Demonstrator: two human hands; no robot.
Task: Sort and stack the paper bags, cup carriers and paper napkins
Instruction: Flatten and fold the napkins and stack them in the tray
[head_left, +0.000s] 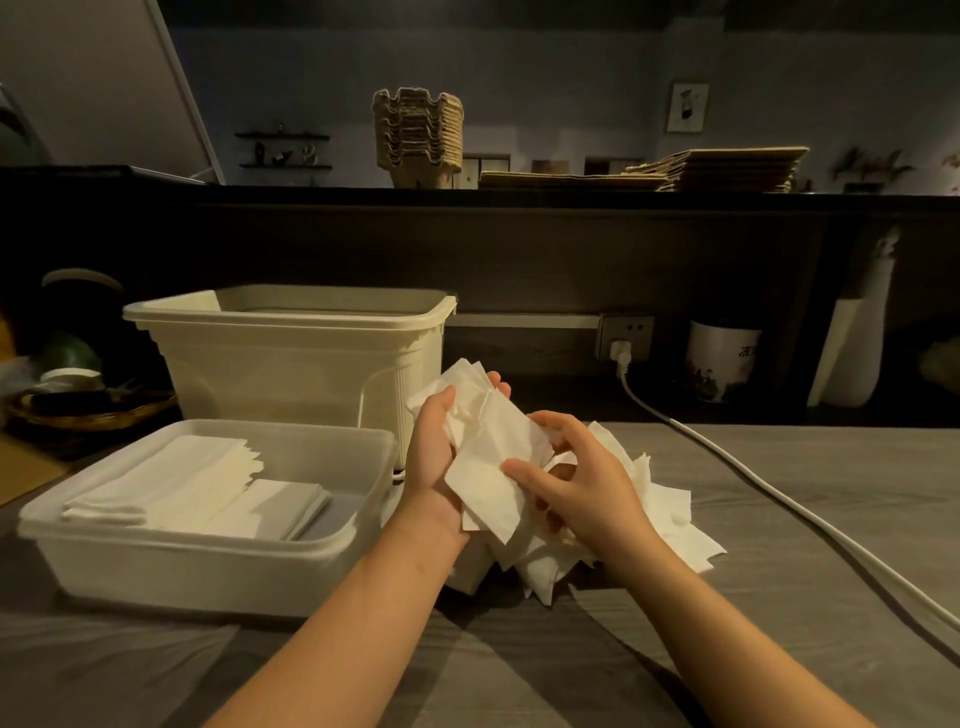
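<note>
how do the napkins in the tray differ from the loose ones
The tray napkins lie flat in neat stacks; the loose napkins are a crumpled heap on the table. The tray napkins sit untouched; the left hand and right hand grip some loose napkins. Both are white paper.

Dim warm light is falling on the grey table (779, 519), forearms (363, 613) casting shadows; paper napkins (493, 467) are glowing, the far counter (571, 249) fading into gloom.

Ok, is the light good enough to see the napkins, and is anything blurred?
Head view: dim, warm light, yet the white napkins in the left hand read clearly; head view: the forearms cast soft shadows on the table; head view: the cup carriers on the ledge look soft.
</note>
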